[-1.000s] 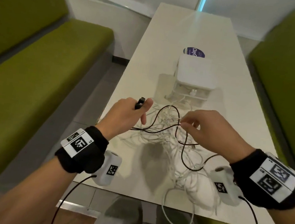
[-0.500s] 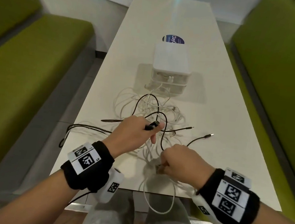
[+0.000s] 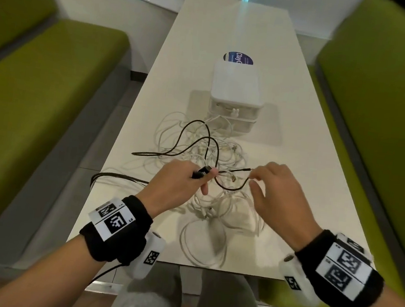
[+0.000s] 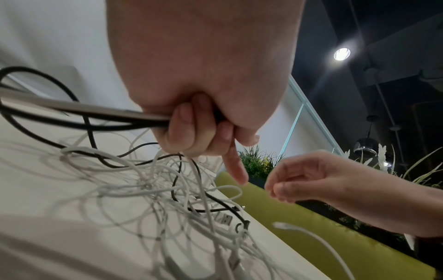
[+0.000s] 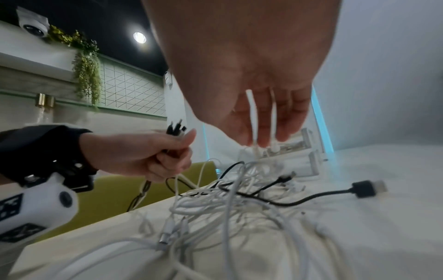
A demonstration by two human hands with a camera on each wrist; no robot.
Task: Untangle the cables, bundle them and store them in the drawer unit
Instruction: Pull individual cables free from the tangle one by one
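Note:
A tangle of white cables (image 3: 218, 205) lies on the white table (image 3: 305, 190), with a black cable (image 3: 198, 132) looping through it. My left hand (image 3: 206, 176) grips the black cable's gathered plugs (image 3: 201, 172) a little above the pile; from the left wrist, its fingers (image 4: 189, 130) curl round black strands. My right hand (image 3: 255, 179) hovers to its right with spread fingers, the index tip at the black cable's free end. From the right wrist, two white strands (image 5: 251, 117) lie across its fingers. The white drawer unit (image 3: 236, 86) stands behind the pile, its drawers pushed in.
A black USB plug (image 5: 369, 189) rests on the table to the right of the pile. Black loops (image 3: 108, 176) hang over the table's left edge. A round blue sticker (image 3: 239, 57) lies behind the drawer unit. Green sofas (image 3: 40, 84) (image 3: 379, 97) flank the table.
My right hand let go of the white connector near the front edge and rose forward to the black cable's free end. The left hand kept hold of the black plugs.

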